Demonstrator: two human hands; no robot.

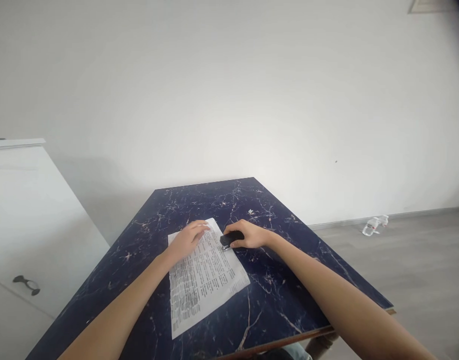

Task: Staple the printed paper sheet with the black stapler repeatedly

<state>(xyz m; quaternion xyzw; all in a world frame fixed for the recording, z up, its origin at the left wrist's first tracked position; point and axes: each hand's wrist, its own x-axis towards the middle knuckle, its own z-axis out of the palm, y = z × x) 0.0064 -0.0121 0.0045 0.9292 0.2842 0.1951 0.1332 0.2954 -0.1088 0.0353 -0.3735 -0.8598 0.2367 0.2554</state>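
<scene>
A printed sheet of paper (pixel 203 275) lies slanted on the dark blue marbled table (pixel 289 300); I cannot tell whether it is one sheet or more. My left hand (pixel 188 240) rests flat over its upper left part, fingers stretched out toward the far edge. Wrapped in the fingers of my right hand (pixel 248 234) is a black stapler (pixel 231 238). The stapler's metal front end sits at the right edge of the paper. Whether its jaws are pressed together on the paper is too small to make out.
A white cabinet (pixel 30 210) with a dark handle (pixel 26 285) stands left of the table. Behind the table rises a plain white wall (pixel 229 100). Clear plastic bottles (pixel 371 226) are on the grey floor (pixel 409 255) at the right. A small pale scrap (pixel 251 212) lies beyond my right hand.
</scene>
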